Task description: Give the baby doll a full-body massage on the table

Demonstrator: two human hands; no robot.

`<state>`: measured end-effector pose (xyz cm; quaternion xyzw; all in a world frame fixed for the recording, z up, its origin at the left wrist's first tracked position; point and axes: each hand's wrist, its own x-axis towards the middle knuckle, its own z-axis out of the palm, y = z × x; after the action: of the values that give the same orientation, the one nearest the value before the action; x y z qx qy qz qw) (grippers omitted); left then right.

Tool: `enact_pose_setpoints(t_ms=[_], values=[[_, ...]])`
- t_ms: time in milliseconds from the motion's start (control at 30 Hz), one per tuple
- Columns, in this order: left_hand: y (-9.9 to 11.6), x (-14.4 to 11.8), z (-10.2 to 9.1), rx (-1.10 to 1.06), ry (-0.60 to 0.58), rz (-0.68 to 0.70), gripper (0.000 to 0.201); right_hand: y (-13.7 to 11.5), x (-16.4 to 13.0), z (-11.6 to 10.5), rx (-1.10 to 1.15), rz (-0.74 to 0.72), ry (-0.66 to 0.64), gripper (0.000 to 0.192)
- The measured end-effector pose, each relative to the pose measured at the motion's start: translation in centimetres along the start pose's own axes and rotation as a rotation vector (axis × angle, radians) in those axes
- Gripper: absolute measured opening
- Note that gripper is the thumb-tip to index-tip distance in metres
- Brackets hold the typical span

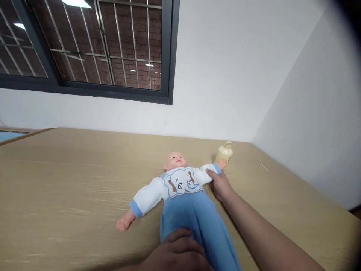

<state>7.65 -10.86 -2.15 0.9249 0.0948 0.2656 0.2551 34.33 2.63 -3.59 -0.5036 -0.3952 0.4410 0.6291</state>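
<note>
Doll (pixel 183 188) lies flat on its back on the tan wooden desk (pixel 70 177), head toward the far wall and legs coming toward the near edge. It wears a white top with a blue elephant face on the chest, blue cuffs, and blue trousers. Both of its arms are spread out sideways: one reaches to the left and near, its bare pink palm resting on the desk; the other stretches to the right and far.

The person's right hand (pixel 220 185) comes in from the near right on a bare forearm and is closed around the doll's right-lying sleeve, thumb on top by the blue cuff, fingers wrapped beneath. The person's left hand (pixel 176 252) is at the near edge of the view, laid palm-down on the lower part of the doll's blue trousers, fingers together and pressing on the cloth; whether it truly grips the fabric cannot be told, as part of the hand is cut off by the frame.

Just beyond the doll's gripped arm, touching or nearly touching its small palm, stands a cream-coloured baby bottle (pixel 225 152), upright on the desk, near the far right corner. A thin pale sliver (pixel 264 165) lies on the desk farther right. Behind the desk rises a white wall with a dark-framed barred window (pixel 98 49) at the upper left.
</note>
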Motion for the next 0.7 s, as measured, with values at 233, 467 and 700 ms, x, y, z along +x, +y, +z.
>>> enact_pose_setpoints(t_ms=[233,467,700], values=[[-0.2,-0.2,-0.2,0.176,-0.038,0.109,0.032,-0.1,-0.1,0.8,0.479,0.324,-0.053,0.028],[-1.1,-0.5,0.8,0.183,0.102,0.101,0.03,0.8,0.0,0.6,0.019,0.007,0.044,0.032],[-0.3,-0.5,-2.5,0.09,0.096,0.032,0.033,-1.9,-2.2,1.2,-0.774,-0.462,0.044,0.039]])
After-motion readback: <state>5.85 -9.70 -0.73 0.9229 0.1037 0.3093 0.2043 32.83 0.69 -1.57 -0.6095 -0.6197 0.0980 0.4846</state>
